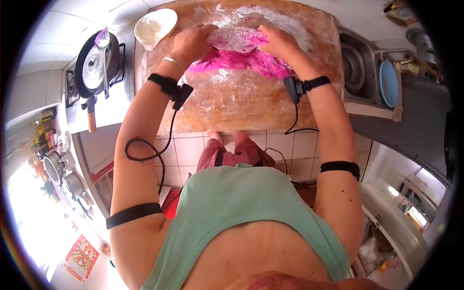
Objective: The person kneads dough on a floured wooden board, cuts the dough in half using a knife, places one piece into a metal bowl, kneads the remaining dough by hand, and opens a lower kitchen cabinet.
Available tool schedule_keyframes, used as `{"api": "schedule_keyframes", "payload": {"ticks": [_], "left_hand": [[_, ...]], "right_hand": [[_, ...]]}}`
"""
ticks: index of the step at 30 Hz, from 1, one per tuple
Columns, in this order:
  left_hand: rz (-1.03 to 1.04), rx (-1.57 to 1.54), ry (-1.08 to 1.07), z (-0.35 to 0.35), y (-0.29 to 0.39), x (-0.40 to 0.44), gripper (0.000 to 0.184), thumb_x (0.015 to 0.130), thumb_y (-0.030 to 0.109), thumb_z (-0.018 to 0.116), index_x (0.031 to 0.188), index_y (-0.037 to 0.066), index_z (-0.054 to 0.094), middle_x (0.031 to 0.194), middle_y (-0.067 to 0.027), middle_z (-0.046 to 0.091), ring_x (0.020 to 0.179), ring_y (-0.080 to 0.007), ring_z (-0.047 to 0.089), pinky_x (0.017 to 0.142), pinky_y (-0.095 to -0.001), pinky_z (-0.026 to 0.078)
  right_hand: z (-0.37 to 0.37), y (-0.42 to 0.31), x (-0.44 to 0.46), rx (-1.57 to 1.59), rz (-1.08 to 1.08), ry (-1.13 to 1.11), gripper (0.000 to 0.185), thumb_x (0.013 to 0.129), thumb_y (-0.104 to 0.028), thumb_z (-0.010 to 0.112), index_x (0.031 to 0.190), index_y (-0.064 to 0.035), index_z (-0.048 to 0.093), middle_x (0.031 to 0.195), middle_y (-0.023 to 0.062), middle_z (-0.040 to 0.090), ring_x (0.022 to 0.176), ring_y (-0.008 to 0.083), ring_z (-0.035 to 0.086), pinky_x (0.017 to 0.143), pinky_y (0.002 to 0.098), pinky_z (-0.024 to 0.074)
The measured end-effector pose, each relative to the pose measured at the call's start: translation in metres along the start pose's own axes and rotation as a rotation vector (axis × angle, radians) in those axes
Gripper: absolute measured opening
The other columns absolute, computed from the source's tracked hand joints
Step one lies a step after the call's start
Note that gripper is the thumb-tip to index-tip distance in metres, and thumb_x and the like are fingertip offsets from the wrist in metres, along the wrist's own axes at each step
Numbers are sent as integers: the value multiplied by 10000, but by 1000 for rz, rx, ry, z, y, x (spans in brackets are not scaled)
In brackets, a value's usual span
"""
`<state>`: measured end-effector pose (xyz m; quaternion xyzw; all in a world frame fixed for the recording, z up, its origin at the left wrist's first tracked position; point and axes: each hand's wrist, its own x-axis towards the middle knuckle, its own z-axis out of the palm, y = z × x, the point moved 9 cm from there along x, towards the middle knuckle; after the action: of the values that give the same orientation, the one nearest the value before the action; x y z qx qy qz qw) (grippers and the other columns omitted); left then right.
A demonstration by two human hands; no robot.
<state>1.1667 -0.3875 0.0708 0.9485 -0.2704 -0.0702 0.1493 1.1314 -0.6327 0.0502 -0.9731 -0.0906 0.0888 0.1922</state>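
Observation:
A bright pink dough (237,60), dusted with white flour, lies across the far part of a wooden board (232,104). Its upper part is folded into a paler, floury flap. My left hand (194,41) grips the left end of this flap, fingers partly tucked out of sight. At the right end, my right hand (281,44) holds the dough with its thumb pointing inward and its other fingers mostly hidden. Loose flour is scattered over the board around both hands.
A white bowl (157,25) with flour stands at the board's far left corner. Farther left, a lidded pan (84,72) with a spoon (104,63) sits on the stove. On the right are a metal sink (345,79) and a blue basin (388,83). Black cables hang from my wrists.

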Motion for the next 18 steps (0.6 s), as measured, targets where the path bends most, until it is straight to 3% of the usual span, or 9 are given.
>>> {"api": "schedule_keyframes", "payload": {"ticks": [2, 3, 5, 6, 8, 9, 13, 17, 18], "left_hand": [[189, 117, 346, -25, 28, -35, 463, 906, 351, 778, 1353, 259, 700, 1211, -101, 747, 1107, -358, 705, 938, -468, 575], [171, 148, 337, -16, 33, -52, 447, 920, 324, 775, 1353, 252, 692, 1176, -60, 731, 1079, -301, 697, 953, -461, 557], [244, 209, 270, 3, 44, -101, 720, 814, 373, 861, 1474, 236, 608, 1312, -90, 636, 1212, -322, 610, 1096, -511, 451], [255, 175, 208, 3, 53, -123, 807, 775, 432, 892, 1498, 241, 589, 1353, -92, 607, 1246, -323, 587, 1117, -530, 424], [101, 111, 148, -2, 56, -146, 1006, 691, 524, 926, 1564, 246, 511, 1394, -126, 560, 1296, -342, 548, 1149, -533, 394], [96, 81, 195, 3, 54, -151, 1103, 680, 550, 925, 1622, 261, 430, 1516, -170, 491, 1427, -374, 470, 1215, -586, 330], [179, 101, 205, 47, 67, -149, 1231, 670, 621, 912, 1688, 318, 289, 1715, -183, 297, 1603, -423, 248, 1259, -707, 169], [199, 274, 213, 54, 40, -108, 1251, 649, 754, 838, 1690, 364, 264, 1674, -126, 375, 1557, -399, 333, 1219, -709, 272], [180, 319, 175, 45, 34, -90, 1154, 715, 752, 802, 1680, 381, 287, 1604, -124, 474, 1499, -357, 433, 1208, -639, 350]], "right_hand": [[-18, -36, -33, -286, -247, 312, 554, 852, -313, 880, 1302, -103, 635, 1130, 170, 696, 1051, 392, 705, 886, 468, 586], [-4, -38, -41, -236, -161, 164, 612, 854, -296, 883, 1358, -90, 603, 1284, 187, 656, 1144, 398, 673, 896, 547, 559], [14, -46, -92, -362, -291, 267, 668, 850, -343, 887, 1384, -94, 572, 1399, 201, 574, 1267, 387, 601, 1037, 577, 489], [22, -49, -109, -329, -216, 171, 724, 802, -404, 913, 1370, -107, 575, 1472, 208, 498, 1359, 387, 520, 1171, 627, 366], [15, -59, -144, -89, -235, 292, 830, 769, -477, 910, 1437, -130, 561, 1551, 209, 458, 1435, 419, 462, 1230, 650, 294], [19, -68, -153, -81, -233, 287, 830, 769, -477, 910, 1437, -130, 561, 1551, 209, 458, 1435, 419, 462, 1230, 650, 294], [53, -73, -158, -194, -231, 354, 908, 777, -523, 879, 1546, -214, 510, 1670, 193, 357, 1536, 448, 344, 1235, 721, 225], [58, -29, -111, -271, -279, 397, 813, 874, -512, 815, 1583, -308, 471, 1664, 168, 376, 1532, 425, 361, 1229, 722, 255], [51, -20, -93, -242, -298, 384, 780, 910, -502, 792, 1592, -327, 456, 1659, 152, 386, 1528, 407, 370, 1236, 696, 283]]}}
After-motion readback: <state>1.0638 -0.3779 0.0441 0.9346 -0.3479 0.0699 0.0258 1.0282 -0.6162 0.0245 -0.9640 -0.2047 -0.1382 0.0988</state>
